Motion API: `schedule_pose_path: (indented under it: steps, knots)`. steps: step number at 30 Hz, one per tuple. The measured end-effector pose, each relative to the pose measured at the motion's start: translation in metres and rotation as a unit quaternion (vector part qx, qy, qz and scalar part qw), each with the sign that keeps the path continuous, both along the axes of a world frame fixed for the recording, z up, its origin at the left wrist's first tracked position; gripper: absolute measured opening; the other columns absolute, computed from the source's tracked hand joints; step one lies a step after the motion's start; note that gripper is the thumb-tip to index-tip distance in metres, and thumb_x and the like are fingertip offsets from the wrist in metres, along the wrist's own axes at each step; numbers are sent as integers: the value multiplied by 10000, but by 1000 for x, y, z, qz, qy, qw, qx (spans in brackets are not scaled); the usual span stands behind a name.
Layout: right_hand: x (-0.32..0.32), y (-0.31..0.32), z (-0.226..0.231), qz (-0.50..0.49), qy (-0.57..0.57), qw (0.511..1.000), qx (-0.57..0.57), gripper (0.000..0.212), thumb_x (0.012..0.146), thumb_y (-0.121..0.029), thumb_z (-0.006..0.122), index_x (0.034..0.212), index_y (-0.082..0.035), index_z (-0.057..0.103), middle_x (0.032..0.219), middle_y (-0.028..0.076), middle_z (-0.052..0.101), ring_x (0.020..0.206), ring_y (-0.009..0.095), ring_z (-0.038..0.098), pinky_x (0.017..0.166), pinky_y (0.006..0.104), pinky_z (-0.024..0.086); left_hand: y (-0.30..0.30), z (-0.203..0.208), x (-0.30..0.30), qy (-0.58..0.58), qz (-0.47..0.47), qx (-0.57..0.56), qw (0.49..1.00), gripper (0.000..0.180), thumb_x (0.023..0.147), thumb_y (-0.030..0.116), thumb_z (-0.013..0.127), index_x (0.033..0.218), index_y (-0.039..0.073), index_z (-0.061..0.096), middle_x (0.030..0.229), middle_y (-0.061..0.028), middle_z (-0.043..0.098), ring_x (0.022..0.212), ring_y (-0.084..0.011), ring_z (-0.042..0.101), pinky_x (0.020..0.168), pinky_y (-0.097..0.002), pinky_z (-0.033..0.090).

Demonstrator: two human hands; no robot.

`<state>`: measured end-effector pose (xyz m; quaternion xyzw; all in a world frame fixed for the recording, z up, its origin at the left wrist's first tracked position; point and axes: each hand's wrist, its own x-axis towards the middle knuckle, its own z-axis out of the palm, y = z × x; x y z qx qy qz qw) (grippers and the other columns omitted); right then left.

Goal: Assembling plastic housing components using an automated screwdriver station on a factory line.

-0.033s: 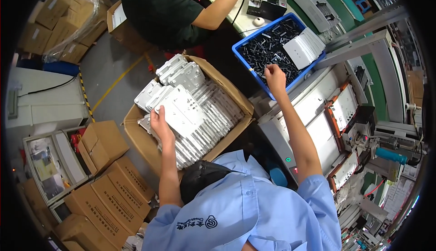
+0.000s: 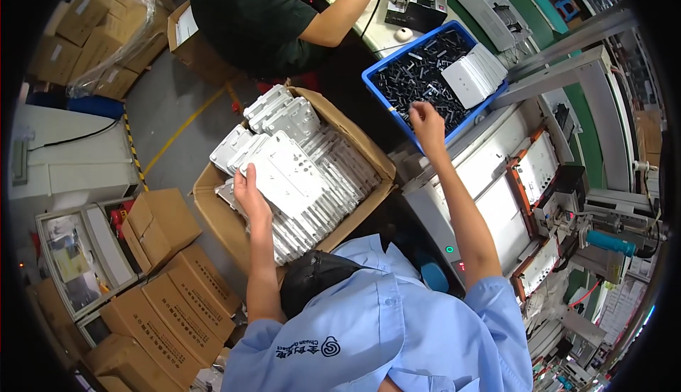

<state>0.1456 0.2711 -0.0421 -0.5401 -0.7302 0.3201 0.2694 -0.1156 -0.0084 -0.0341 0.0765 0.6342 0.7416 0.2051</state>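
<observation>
My left hand (image 2: 250, 197) grips the near-left edge of a flat white plastic panel (image 2: 291, 176) with small holes. The panel lies tilted above rows of similar white panels (image 2: 340, 169) packed in an open cardboard box (image 2: 347, 126). Over the near-left rim of a blue bin (image 2: 369, 84) is my right hand (image 2: 430, 126), its fingers pinched together. Whatever may be between those fingertips is too small to make out. Many small black parts (image 2: 415, 66) fill the bin, and several white plates (image 2: 468, 84) rest on its right side.
A co-worker in a dark shirt (image 2: 248, 20) works at the bench ahead. Machinery with orange-brown fixtures (image 2: 521, 179) stands at my right. Closed cartons (image 2: 170, 314) are stacked at the lower left, more boxes (image 2: 92, 30) at the far left. A computer mouse (image 2: 403, 35) lies beside the bin.
My right hand has shifted very slightly left, fingers still pinched. My left hand and the panel stay almost where they were.
</observation>
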Motion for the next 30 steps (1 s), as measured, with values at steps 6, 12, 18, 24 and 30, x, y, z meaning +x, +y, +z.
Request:
schedule_pose_path:
  steps: [6, 12, 18, 24, 30]
  knots:
    - [3, -111, 76, 56, 272, 938, -207, 275, 912, -177, 613, 1115, 8, 629, 979, 19, 655, 900, 85, 590, 807, 224, 459, 32, 54, 36, -193, -65, 45, 978, 280, 942, 163, 567, 1150, -20, 527, 1092, -99, 613, 993, -155, 588, 862, -280, 462]
    - [42, -160, 122, 1, 401, 859, -320, 301, 906, -164, 620, 1138, 26, 606, 955, 27, 639, 826, 98, 566, 785, 244, 465, 62, 66, 84, -296, -251, 100, 916, 426, 949, 273, 546, 1241, -22, 453, 1029, -93, 602, 865, -190, 594, 789, -292, 485]
    - [64, -195, 181, 26, 448, 864, -230, 212, 908, -98, 595, 1067, 42, 607, 961, 59, 643, 802, 114, 583, 805, 265, 480, 84, 149, 175, -553, -465, 332, 607, 547, 985, 346, 365, 1284, -112, 367, 828, -101, 484, 692, -166, 484, 681, -249, 439]
    - [110, -181, 211, 195, 146, 942, 232, 265, 743, 0, 694, 1001, -51, 661, 904, 78, 651, 928, 224, 634, 846, 353, 512, 67, 218, 225, -631, -360, -40, 686, 603, 973, 383, 353, 1339, -94, 310, 816, -62, 398, 697, -170, 388, 668, -231, 385]
    - [149, -165, 207, 282, 58, 896, 338, 319, 691, 7, 716, 996, -64, 654, 916, 73, 655, 993, 277, 631, 911, 427, 506, 50, 151, 256, -732, -519, -44, 440, 639, 964, 422, 345, 1348, -86, 296, 838, -65, 389, 720, -171, 376, 678, -239, 381]
